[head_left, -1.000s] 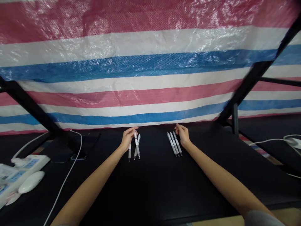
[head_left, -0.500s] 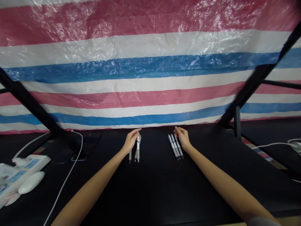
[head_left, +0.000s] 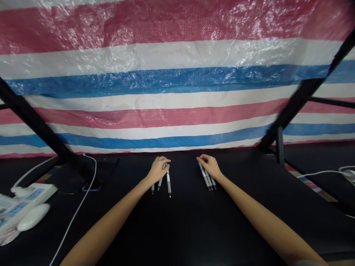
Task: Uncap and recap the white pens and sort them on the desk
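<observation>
Six white-and-grey pens are counted on the table, in two groups of three. Two hands are in view, both bare, with no co-worker's hand seen.

The left hand (head_left: 158, 169) is curled and palm-down, with its fingers (head_left: 163, 161) drawn together over the upper ends of the left group of pens (head_left: 168, 184). The hand touches this group, but whether it is pinching any pen cannot be determined. The three pens fan out toward the person, their lower ends showing below the hand and slightly apart.

The right hand (head_left: 211, 166) is likewise curled and palm-down, with its fingers (head_left: 201, 159) at the upper ends of the right group of pens (head_left: 206, 177). Contact appears present; a pinch cannot be confirmed. These three pens lie close together, angled, and nearly parallel.

Both groups rest on a black table (head_left: 188, 225), with a bare stretch between the hands. Well left of the left hand are one dark flat device (head_left: 72, 182), one white power strip (head_left: 26, 201), one white mouse (head_left: 33, 217) and one white cable (head_left: 80, 192). Ahead of both hands hangs one striped red, white and blue tarpaulin (head_left: 177, 77).
</observation>
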The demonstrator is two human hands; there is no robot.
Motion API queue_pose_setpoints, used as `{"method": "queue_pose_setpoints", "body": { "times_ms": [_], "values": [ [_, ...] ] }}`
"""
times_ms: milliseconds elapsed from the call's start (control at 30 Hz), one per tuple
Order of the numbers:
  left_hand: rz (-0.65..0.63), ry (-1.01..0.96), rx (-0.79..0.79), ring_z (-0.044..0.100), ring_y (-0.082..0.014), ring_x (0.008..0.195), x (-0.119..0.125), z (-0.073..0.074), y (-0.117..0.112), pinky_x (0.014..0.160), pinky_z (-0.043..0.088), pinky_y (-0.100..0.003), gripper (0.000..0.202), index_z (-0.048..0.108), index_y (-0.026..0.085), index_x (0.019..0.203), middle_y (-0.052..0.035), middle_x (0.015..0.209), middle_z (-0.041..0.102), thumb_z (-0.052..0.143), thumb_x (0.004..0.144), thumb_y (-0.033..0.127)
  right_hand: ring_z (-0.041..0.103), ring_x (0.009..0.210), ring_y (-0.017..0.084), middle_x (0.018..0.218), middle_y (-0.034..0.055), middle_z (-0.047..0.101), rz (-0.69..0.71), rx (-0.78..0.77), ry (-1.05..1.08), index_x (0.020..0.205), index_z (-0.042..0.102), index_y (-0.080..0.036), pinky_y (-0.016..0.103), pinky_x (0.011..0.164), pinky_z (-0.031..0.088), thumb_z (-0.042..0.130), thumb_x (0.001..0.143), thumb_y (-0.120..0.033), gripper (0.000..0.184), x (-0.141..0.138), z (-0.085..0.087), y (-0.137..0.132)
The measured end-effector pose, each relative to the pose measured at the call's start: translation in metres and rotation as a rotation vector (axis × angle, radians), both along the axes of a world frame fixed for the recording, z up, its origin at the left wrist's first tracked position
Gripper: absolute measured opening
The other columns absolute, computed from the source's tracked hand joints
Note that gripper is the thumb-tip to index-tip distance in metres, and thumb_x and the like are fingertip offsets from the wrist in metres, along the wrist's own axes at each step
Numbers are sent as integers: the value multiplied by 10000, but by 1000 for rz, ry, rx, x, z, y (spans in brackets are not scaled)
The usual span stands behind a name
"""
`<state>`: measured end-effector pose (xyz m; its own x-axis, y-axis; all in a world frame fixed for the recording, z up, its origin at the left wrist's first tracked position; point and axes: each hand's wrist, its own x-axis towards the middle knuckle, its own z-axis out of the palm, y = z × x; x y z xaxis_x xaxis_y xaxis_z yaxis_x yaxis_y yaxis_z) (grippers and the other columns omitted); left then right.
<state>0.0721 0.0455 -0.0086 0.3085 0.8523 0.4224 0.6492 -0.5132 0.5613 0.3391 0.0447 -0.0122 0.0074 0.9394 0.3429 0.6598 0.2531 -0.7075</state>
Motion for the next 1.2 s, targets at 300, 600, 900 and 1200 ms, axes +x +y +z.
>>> {"method": "queue_pose_setpoints", "body": {
  "times_ms": [300,600,900,1200],
  "values": [
    [-40,58,39,501,-224,1006,0,-4,1,901,393,-409,242,677,221,952,-54,1035,633,486,811,174,515,510,151,528,-1,556,-20,3,-140,630,556,-213,243,505,301,457,804,-443,305,-3,6,-5],
    [-5,80,29,507,-216,877,2,2,-4,838,402,-386,182,669,203,921,-54,920,620,566,771,199,521,539,147,576,7,593,112,-183,-387,589,569,-217,240,494,271,535,775,-449,299,4,34,-6],
    [47,77,54,492,-269,1043,2,-2,-3,922,359,-440,214,672,208,948,-90,1103,597,570,760,200,481,441,126,490,2,565,248,-365,-443,456,545,-208,250,466,250,668,662,-489,369,18,50,-7],
    [38,168,-11,553,-243,906,4,3,-5,832,388,-399,184,673,204,885,-68,951,645,511,799,208,494,477,130,539,4,582,258,-340,-495,512,581,-216,239,458,243,715,626,-397,253,12,48,-11]
  ]
}}
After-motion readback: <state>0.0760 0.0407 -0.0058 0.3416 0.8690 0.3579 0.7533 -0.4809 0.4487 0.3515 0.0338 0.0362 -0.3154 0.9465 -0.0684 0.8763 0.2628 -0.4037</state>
